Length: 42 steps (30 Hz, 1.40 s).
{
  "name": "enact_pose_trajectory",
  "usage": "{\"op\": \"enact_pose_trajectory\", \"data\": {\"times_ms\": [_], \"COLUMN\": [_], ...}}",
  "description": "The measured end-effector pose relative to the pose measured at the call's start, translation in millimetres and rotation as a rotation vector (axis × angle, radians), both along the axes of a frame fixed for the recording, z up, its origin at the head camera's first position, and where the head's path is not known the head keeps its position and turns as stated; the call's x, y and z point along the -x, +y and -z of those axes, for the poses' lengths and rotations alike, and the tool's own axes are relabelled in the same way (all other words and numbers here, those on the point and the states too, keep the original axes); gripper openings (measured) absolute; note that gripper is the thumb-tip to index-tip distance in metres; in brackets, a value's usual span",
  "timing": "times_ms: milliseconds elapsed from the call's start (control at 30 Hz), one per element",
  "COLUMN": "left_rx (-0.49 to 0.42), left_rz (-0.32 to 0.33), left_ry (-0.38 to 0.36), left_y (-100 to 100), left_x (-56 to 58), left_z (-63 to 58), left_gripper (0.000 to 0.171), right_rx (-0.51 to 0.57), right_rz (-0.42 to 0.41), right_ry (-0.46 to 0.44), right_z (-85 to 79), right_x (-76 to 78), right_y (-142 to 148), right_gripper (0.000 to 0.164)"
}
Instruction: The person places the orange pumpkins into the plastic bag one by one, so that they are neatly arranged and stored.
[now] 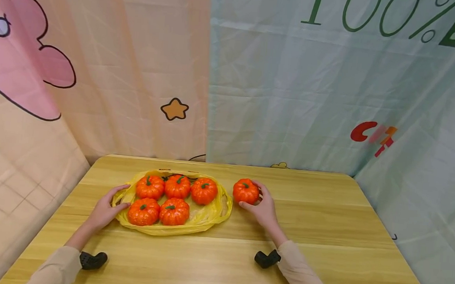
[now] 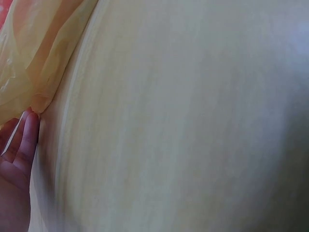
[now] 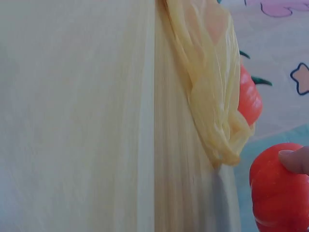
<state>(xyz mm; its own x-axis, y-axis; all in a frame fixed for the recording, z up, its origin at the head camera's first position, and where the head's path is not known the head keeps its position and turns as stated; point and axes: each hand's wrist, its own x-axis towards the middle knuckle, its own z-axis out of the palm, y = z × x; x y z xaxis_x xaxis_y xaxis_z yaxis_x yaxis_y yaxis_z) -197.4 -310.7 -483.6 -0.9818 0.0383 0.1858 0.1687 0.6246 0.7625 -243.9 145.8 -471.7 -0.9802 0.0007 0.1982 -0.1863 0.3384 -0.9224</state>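
Note:
Several small orange pumpkins with green stems sit in two rows on an opened yellow plastic bag. At the bag's left edge is my left hand, thumb and fingers spread apart and touching the plastic. The left wrist view has its fingertips against the bag. To the right of the bag, my right hand grips another pumpkin between thumb and fingers. In the right wrist view the thumb presses on this pumpkin, apart from the bag; the other fingers are out of frame there.
Everything lies on a wooden table. Printed curtains hang behind it and at both sides. A black wrist mount sticks out from the left sleeve, and another black mount from the right.

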Motion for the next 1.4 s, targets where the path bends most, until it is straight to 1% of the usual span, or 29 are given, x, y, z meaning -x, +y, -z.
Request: {"op": "enact_pose_trajectory", "data": {"times_ms": [200, 400, 567, 700, 900, 1167, 1233, 1400], "left_rx": [0.003, -0.014, 0.005, 0.004, 0.003, 0.011, 0.009, -0.011], "left_rz": [-0.008, -0.002, -0.002, 0.0, -0.004, -0.005, -0.003, 0.003], "left_ry": [-0.009, -0.011, -0.006, 0.004, -0.007, -0.019, -0.017, -0.001], "left_y": [1, 0, -1, -2, -2, -2, -2, -3], "left_x": [-1.3, 1.1, 1.1, 0.1, 0.5, 2.5, 2.4, 1.6], "left_z": [-0.7, 0.4, 1.4, 3.2, 2.8, 3.4, 4.2, 6.1], "left_gripper": [0.055, 0.055, 0.055, 0.054, 0.055, 0.056, 0.056, 0.055], "right_rx": [0.026, 0.03, 0.039, 0.046, 0.032, 0.015, -0.004, -0.09], "right_rz": [-0.026, -0.067, -0.113, -0.158, -0.207, -0.25, -0.261, -0.272], "right_ry": [0.033, 0.057, 0.073, 0.106, 0.111, 0.163, 0.168, 0.158], "right_z": [-6.4, -14.1, -16.7, -17.2, -15.6, -4.3, -2.3, 0.0], "right_x": [-12.8, -25.9, -33.3, -37.9, -41.7, -41.3, -42.2, -44.5], "right_y": [-13, -29, -44, -55, -70, -83, -84, -85], "right_gripper": [0.073, 0.072, 0.071, 0.07, 0.071, 0.072, 0.072, 0.072]}}
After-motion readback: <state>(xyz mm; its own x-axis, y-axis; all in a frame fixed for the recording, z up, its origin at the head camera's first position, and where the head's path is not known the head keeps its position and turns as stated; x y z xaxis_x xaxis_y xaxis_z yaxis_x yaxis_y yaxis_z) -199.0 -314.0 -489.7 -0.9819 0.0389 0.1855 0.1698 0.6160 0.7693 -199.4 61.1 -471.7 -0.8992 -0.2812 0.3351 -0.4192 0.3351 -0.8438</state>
